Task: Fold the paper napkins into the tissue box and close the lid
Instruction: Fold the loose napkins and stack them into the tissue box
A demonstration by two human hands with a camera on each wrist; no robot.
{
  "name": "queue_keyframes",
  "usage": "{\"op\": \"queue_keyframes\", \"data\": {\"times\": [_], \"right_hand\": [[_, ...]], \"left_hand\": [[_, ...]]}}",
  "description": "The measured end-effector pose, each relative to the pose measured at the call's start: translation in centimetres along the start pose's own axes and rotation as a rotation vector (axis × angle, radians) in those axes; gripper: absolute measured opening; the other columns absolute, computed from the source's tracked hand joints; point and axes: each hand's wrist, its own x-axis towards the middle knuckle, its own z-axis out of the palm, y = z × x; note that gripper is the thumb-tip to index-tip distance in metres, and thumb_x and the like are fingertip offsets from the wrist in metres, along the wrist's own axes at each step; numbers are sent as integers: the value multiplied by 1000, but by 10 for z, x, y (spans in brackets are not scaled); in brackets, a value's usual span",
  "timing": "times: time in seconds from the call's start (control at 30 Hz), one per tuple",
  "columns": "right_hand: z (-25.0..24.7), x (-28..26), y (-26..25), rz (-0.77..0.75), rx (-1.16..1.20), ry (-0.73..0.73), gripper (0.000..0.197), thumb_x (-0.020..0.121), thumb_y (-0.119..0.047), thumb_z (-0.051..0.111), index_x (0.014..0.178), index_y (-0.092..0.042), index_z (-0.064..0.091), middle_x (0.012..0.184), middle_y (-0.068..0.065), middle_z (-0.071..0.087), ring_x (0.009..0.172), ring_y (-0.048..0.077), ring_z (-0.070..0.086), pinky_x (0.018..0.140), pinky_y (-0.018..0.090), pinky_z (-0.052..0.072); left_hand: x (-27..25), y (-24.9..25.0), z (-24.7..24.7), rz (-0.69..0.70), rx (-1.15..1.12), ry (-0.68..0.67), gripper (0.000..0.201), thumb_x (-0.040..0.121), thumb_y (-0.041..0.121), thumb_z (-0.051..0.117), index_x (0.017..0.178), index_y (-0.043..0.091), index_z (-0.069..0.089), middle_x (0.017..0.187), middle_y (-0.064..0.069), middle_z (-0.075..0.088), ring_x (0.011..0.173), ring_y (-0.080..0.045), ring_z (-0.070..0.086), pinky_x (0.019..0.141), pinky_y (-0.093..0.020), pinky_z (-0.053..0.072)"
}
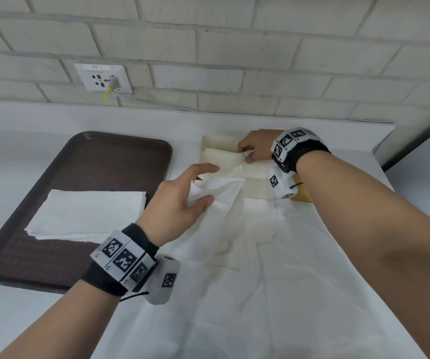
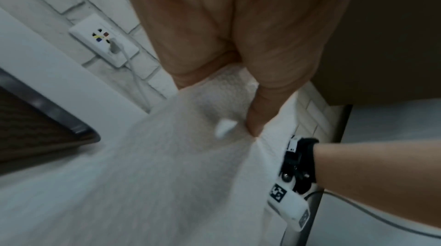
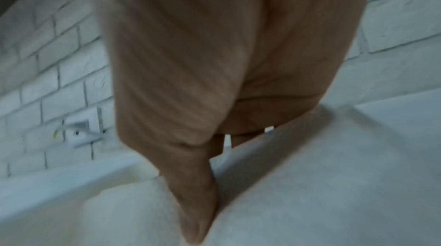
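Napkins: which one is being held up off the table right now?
The napkin gripped by the left hand, draping toward the cream tissue box. The other napkins lie flat, stacked on the brown tray.

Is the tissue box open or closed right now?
Open: the tissue box shows its cream interior, and the right hand pinches a napkin inside it.

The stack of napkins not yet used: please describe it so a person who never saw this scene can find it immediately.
Look for the dark brown tray on the left of the white counter. The stack of napkins lies flat on its near half. Unlike the napkin that the left hand grips, no hand touches it.
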Motion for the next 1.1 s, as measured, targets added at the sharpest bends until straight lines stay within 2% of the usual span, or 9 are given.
{"op": "queue_keyframes", "data": {"times": [0.13,0.27,0.33,0.43,0.67,0.77,0.93,1.0,1.1], "right_hand": [[-2,2,0,-20,29,-43,37,96,-23,68,132,-16,62,116,-1,60,107,21,58,84,27,38],[4,2,2,38,-26,-91,46,94,-17,67,139,-15,55,133,5,61,119,26,59,92,31,44],[4,2,4,46,-25,-92,49,93,-9,65,140,-16,56,136,5,60,120,26,58,94,31,44],[3,1,6,25,19,8,45,93,-6,63,136,-19,59,136,5,62,120,25,58,92,28,42],[-2,-1,9,40,-26,-49,57,91,-13,71,144,-20,52,137,2,59,124,24,57,97,30,43],[-8,-4,14,64,-61,42,42,89,-7,69,127,-24,65,124,0,65,111,22,61,97,36,52],[-4,-14,7,144,-278,-136,18,80,-11,73,86,-27,78,96,-4,74,87,19,70,77,36,62],[3,-18,0,143,-346,-217,15,80,-15,72,86,-27,80,91,-5,76,78,13,69,62,26,56],[15,-14,-4,133,-372,-276,26,85,-18,61,102,-22,80,101,0,78,68,14,59,59,23,46]], "left_hand": [[-6,4,-2,99,-18,-54,51,92,18,77,136,37,58,115,26,66,98,0,61,86,-11,44],[-8,4,8,134,20,-68,50,91,15,78,134,32,60,107,56,51,61,-11,55,69,-2,39],[-8,4,13,136,6,-96,50,92,14,78,135,31,60,108,61,47,59,-14,59,67,-3,38],[-8,5,20,148,-6,-131,49,93,16,76,137,31,59,107,61,47,83,-32,68,73,-8,42],[-4,3,28,154,-21,-129,50,93,19,76,134,39,55,97,49,55,88,-29,66,75,-9,43],[-3,1,29,147,-17,-128,52,93,20,75,132,44,52,96,39,58,88,-32,67,77,-18,47],[-3,-1,31,147,-32,-118,49,93,16,76,136,31,60,99,42,55,97,-14,63,76,-2,38],[-3,-1,31,152,-30,-114,49,92,16,76,136,30,60,101,43,54,96,-13,63,77,-2,38],[-4,-2,30,155,-31,-110,48,92,14,76,135,28,61,96,49,56,88,-3,62,75,-1,37]]}}
